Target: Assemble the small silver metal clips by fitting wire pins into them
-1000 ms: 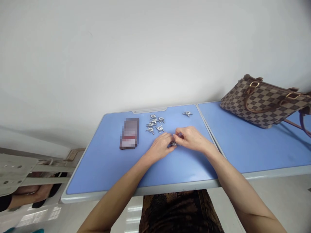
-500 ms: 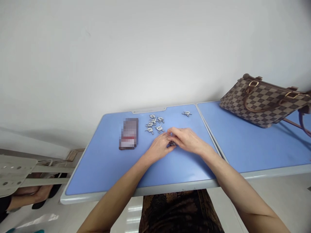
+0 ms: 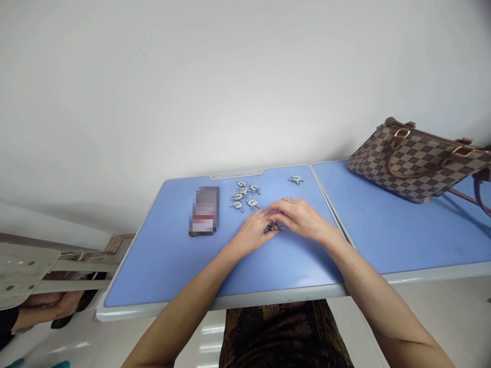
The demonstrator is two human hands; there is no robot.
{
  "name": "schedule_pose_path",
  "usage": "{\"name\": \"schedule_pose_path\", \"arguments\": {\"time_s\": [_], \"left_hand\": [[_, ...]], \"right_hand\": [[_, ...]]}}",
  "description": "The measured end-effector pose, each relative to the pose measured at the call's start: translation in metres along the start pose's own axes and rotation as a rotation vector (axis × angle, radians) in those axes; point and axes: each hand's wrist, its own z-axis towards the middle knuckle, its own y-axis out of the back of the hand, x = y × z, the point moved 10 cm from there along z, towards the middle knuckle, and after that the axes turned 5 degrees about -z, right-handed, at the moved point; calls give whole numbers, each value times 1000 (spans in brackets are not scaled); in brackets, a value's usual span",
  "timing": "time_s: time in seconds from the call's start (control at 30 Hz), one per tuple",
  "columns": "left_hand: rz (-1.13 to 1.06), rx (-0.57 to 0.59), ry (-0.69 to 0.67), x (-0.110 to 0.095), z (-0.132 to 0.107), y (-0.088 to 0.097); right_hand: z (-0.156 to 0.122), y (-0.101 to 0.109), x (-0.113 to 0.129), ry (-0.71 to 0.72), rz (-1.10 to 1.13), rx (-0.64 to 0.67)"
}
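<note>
Where the left hand [image 3: 251, 233] and right hand [image 3: 301, 217] meet near frame centre, their bent fingers surround a small metal clip [image 3: 274, 226] lying crosswise; whether they grip it, I cannot tell.

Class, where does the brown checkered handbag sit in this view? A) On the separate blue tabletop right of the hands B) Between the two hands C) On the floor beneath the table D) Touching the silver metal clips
A: the brown checkered handbag rests on the right blue tabletop, apart from the left hand and right hand.
</note>
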Motion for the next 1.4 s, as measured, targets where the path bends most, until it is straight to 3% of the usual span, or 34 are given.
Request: {"name": "schedule_pose_path", "arguments": {"time_s": [0.27,0.5,0.67,0.8,1.1,1.23,1.4], "left_hand": [[-35,7,69,6,-1,-2],[-40,5,100,9,0,-3],[-45,21,104,9,-1,-4],[-45,23,85,7,0,-2],[19,7,53,5,-2,-2],[33,18,50,6,-2,-4],[30,6,62,6,-1,-3]], "right_hand": [[-1,-1,-5,-110,-44,-52],[0,1,-1,-115,-164,-117],[0,1,-9,-177,-128,-118],[-2,-3,-13,-210,17,-67],[-2,2,4,-133,213,173],[-3,3,-1,-150,230,181],[-2,2,-8,-180,124,100]]}}
